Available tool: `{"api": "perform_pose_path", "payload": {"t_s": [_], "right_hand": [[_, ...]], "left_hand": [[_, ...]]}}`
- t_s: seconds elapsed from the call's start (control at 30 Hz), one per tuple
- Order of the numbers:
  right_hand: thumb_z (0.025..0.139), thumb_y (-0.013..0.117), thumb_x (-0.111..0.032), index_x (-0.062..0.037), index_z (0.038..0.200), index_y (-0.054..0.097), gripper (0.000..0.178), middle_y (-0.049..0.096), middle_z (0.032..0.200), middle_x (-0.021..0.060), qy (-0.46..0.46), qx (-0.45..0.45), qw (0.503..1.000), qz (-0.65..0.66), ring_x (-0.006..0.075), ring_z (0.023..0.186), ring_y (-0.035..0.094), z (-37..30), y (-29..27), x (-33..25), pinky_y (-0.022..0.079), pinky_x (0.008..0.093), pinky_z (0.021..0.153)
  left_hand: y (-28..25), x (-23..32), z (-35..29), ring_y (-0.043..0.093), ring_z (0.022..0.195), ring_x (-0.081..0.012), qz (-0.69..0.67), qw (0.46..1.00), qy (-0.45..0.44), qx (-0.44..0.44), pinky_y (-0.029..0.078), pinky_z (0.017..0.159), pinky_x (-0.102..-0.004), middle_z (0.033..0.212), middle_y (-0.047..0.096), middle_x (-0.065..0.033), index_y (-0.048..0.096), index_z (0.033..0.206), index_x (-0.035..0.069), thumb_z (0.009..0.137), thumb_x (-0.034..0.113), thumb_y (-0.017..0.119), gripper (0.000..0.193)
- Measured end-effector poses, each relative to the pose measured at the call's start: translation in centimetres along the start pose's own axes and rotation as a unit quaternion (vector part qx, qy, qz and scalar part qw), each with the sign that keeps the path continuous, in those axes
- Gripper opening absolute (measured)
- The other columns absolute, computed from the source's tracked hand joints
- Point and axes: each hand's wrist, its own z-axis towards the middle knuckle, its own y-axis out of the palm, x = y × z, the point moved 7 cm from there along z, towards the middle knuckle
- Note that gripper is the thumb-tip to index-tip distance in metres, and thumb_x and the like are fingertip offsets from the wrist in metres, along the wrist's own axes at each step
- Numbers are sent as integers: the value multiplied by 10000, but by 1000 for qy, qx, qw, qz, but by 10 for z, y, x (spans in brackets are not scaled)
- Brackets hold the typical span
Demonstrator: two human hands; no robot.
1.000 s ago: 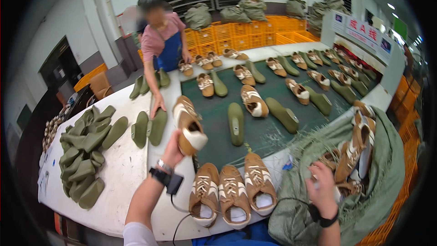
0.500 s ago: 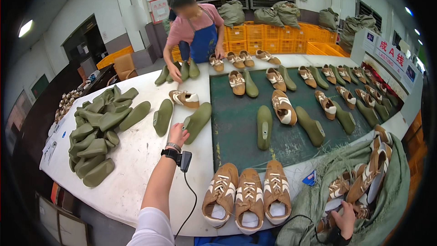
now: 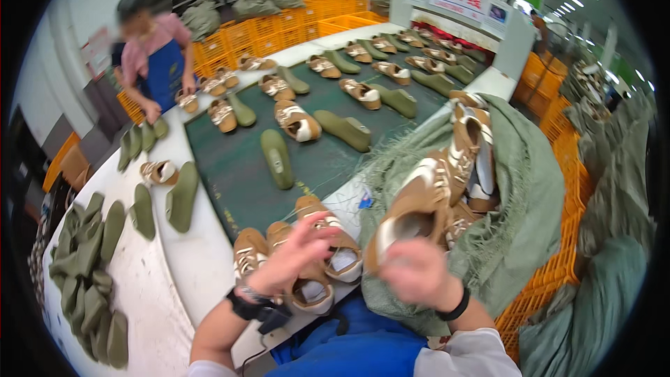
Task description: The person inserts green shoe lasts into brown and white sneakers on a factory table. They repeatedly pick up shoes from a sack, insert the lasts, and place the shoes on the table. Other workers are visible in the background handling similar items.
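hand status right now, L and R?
Left hand: open, holding nothing.
Right hand: blurred, but closed on a brown-and-white shoe.

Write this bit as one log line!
left hand: open, over shoes | right hand: holding brown shoe | nearby: green sack, orange crates

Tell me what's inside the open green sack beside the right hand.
Brown-and-white shoes lie heaped in the sack. Anything deeper is covered by those shoes and the cloth.

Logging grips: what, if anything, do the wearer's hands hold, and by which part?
The right hand holds a shoe by its heel end; the left hand holds nothing.
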Motion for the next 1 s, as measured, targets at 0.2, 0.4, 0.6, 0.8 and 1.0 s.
{"api": "perform_pose_path", "payload": {"t_s": [0.2, 0.4, 0.6, 0.8, 1.0], "right_hand": [[727, 583, -142, -121, 912, 598, 187, 578, 995, 25, -110, -209, 965, 112, 186, 767, 576, 4, 90, -59, 451, 300, 612], [675, 771, -194, -101, 1145, 579, 516, 583, 1003, 80, 169, -67, 983, 17, 295, 896, 602, 23, 69, 5, 501, 356, 731], [777, 604, -28, -11, 1189, 524, 420, 658, 829, 134, 252, -32, 956, 145, 207, 639, 640, 18, 99, 34, 512, 295, 583], [795, 559, 13, -4, 1164, 514, 372, 665, 763, 147, 233, -12, 962, 142, 221, 667, 672, 15, 108, 27, 532, 303, 628], [778, 623, -36, -51, 1148, 542, 379, 647, 797, 149, 200, -31, 963, 176, 268, 666, 657, 19, 119, 17, 530, 343, 613]], "left_hand": [[13, -9, -17, 473, 1177, -168, 44, 992, 58, 107, 400, 976, -288, 1325, 460, -90, 207, 1452, 43, 847, 66, 609, 726], [-18, -14, -51, 414, 1226, -142, -65, 984, 22, 165, 368, 1007, -288, 1370, 408, -77, 220, 1454, 57, 847, 12, 501, 670], [-16, -9, -60, 395, 1247, -185, 108, 982, 21, 151, 331, 1036, -299, 1386, 379, -119, 131, 1473, 37, 845, 51, 516, 737], [-9, 45, -72, 404, 1251, -333, 536, 761, 207, 301, 365, 1031, -391, 1357, 374, -213, 285, 1406, 20, 736, 69, 676, 777], [9, 55, -66, 529, 1135, -373, 660, 640, 288, 269, 456, 947, -415, 1228, 528, -216, 547, 1180, -1, 698, 92, 728, 523]]}}
